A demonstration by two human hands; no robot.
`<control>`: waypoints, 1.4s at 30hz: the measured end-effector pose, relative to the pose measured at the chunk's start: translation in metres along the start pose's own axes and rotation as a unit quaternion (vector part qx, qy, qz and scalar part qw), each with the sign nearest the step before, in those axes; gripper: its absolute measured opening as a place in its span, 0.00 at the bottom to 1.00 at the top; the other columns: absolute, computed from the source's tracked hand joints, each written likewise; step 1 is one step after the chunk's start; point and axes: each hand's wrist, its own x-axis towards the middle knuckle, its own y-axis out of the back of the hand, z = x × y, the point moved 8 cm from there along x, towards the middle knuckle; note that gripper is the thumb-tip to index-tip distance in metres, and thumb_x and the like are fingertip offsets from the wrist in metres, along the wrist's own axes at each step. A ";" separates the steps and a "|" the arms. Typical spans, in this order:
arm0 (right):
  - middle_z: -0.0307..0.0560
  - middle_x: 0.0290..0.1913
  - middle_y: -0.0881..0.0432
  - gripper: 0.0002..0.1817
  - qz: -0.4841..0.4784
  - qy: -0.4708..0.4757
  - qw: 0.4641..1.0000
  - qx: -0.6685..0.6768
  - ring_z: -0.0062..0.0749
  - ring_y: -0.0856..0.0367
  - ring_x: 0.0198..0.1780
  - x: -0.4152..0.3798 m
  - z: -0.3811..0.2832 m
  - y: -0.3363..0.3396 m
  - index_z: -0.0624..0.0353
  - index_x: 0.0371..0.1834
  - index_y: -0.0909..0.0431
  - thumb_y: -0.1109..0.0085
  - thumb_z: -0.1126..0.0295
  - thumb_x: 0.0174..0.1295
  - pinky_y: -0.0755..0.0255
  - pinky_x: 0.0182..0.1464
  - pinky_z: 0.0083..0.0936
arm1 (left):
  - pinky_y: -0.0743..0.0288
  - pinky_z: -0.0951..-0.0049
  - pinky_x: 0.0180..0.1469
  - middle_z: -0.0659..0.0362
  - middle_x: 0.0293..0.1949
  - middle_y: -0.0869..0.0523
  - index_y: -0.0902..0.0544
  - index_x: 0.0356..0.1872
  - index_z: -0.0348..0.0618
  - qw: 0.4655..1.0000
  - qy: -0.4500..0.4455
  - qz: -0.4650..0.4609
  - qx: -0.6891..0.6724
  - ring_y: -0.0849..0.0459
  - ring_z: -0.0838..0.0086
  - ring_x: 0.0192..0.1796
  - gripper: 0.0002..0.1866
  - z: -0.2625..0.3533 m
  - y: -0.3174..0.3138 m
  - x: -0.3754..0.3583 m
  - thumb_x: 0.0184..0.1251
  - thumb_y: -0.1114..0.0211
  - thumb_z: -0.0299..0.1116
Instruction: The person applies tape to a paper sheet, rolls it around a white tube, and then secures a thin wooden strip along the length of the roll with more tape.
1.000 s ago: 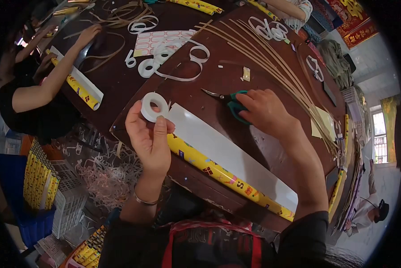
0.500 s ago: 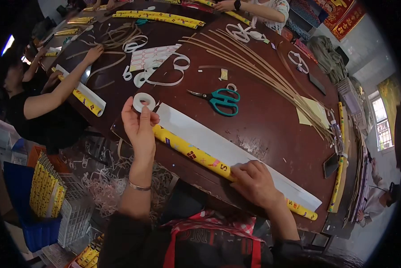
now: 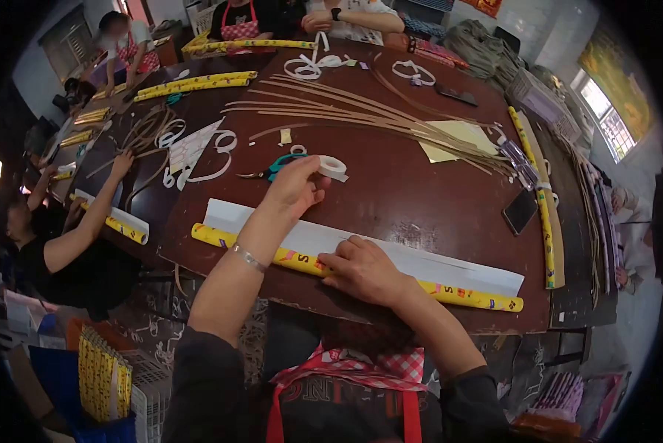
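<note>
My left hand (image 3: 300, 186) is raised over the table with a roll of white tape (image 3: 336, 175) gripped between thumb and fingers; a short end of tape hangs off it. Under my right hand (image 3: 365, 273) lies a long yellow patterned paper tube (image 3: 468, 296), partly rolled, and the curled fingers press on it. The sheet's unrolled white side (image 3: 435, 263) spreads out behind the tube. Teal-handled scissors (image 3: 274, 168) lie just beyond my left hand, partly hidden by it.
Thin brown strips (image 3: 361, 111) fan across the table onto a pale yellow sheet (image 3: 457, 140). A dark phone (image 3: 521, 212) lies at the right near another yellow tube (image 3: 544, 221). A co-worker's arm (image 3: 88, 229) works on a tube at the left. Others stand at the far side.
My left hand has carried the tape roll rightward, from the sheet's left end to above its middle. My right hand stays on the tube. The view has turned to the right.
</note>
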 end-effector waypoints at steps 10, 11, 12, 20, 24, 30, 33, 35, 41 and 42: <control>0.49 0.39 0.21 0.21 -0.024 -0.004 1.000 0.009 0.45 0.21 0.45 0.000 0.002 -0.004 0.54 0.54 0.20 0.35 0.59 0.59 0.26 0.51 0.39 | 0.22 0.77 0.29 0.55 0.43 0.14 0.24 0.52 0.41 0.969 -0.002 0.106 0.225 0.13 0.74 0.34 0.13 -0.040 -0.032 0.064 0.76 0.45 0.38; 0.49 0.39 0.21 0.21 -0.023 -0.004 1.000 0.009 0.45 0.21 0.45 -0.001 0.002 -0.004 0.54 0.54 0.20 0.35 0.59 0.59 0.26 0.51 0.39 | 0.22 0.77 0.29 0.55 0.43 0.14 0.24 0.52 0.41 0.968 -0.001 0.107 0.225 0.13 0.74 0.34 0.13 -0.043 -0.032 0.067 0.76 0.45 0.38; 0.51 0.40 0.21 0.21 -0.032 -0.011 0.999 0.023 0.46 0.21 0.45 -0.001 0.003 -0.007 0.54 0.55 0.21 0.36 0.58 0.60 0.25 0.49 0.40 | 0.23 0.78 0.28 0.55 0.42 0.14 0.24 0.52 0.40 0.959 -0.021 0.115 0.259 0.13 0.74 0.32 0.13 -0.040 -0.034 0.068 0.76 0.44 0.38; 0.54 0.41 0.21 0.21 -0.042 -0.022 0.998 0.038 0.48 0.19 0.46 -0.001 0.003 -0.007 0.54 0.55 0.22 0.37 0.57 0.61 0.23 0.47 0.41 | 0.19 0.65 0.32 0.51 0.38 0.12 0.22 0.47 0.38 0.874 -0.131 0.098 0.458 0.11 0.62 0.30 0.13 -0.027 -0.044 0.052 0.70 0.40 0.36; 0.54 0.40 0.21 0.21 -0.044 -0.025 0.998 0.036 0.48 0.19 0.45 0.000 0.004 -0.006 0.54 0.54 0.22 0.37 0.57 0.61 0.23 0.46 0.41 | 0.21 0.58 0.47 0.53 0.46 0.16 0.20 0.49 0.45 0.725 -0.238 0.085 0.641 0.15 0.56 0.45 0.12 -0.007 -0.060 0.028 0.65 0.37 0.33; 0.50 0.39 0.21 0.21 -0.048 -0.021 0.998 0.021 0.46 0.19 0.42 0.000 0.002 -0.004 0.53 0.56 0.21 0.37 0.57 0.61 0.22 0.46 0.39 | 0.24 0.58 0.54 0.58 0.54 0.22 0.17 0.50 0.51 0.604 -0.320 -0.010 0.729 0.22 0.58 0.56 0.15 -0.019 -0.080 0.021 0.61 0.34 0.33; 0.49 0.37 0.21 0.22 -0.060 -0.014 0.998 -0.001 0.45 0.19 0.41 0.002 -0.002 -0.003 0.54 0.55 0.21 0.36 0.57 0.60 0.22 0.44 0.38 | 0.24 0.57 0.53 0.58 0.52 0.22 0.15 0.46 0.50 0.616 -0.306 -0.026 0.726 0.23 0.59 0.55 0.13 -0.025 -0.076 0.029 0.60 0.31 0.36; 0.48 0.36 0.21 0.22 -0.060 0.000 0.998 -0.016 0.44 0.19 0.40 0.003 -0.004 0.000 0.54 0.55 0.21 0.35 0.57 0.59 0.23 0.43 0.38 | 0.24 0.55 0.51 0.59 0.50 0.22 0.15 0.43 0.50 0.617 -0.318 -0.008 0.720 0.22 0.60 0.55 0.11 -0.024 -0.077 0.027 0.60 0.31 0.37; 0.45 0.35 0.22 0.22 0.000 0.076 0.992 -0.097 0.43 0.20 0.39 0.060 -0.007 0.057 0.55 0.53 0.22 0.33 0.64 0.55 0.24 0.40 0.39 | 0.30 0.52 0.59 0.55 0.57 0.24 0.16 0.51 0.52 0.605 -0.242 -0.057 0.757 0.26 0.58 0.61 0.15 -0.038 -0.077 0.047 0.66 0.39 0.41; 0.45 0.36 0.22 0.21 0.051 0.089 0.987 -0.120 0.43 0.20 0.40 0.079 -0.001 0.065 0.55 0.53 0.22 0.33 0.66 0.55 0.23 0.41 0.39 | 0.30 0.52 0.59 0.55 0.57 0.24 0.16 0.51 0.52 0.608 -0.240 -0.050 0.755 0.26 0.58 0.61 0.15 -0.042 -0.074 0.050 0.66 0.39 0.41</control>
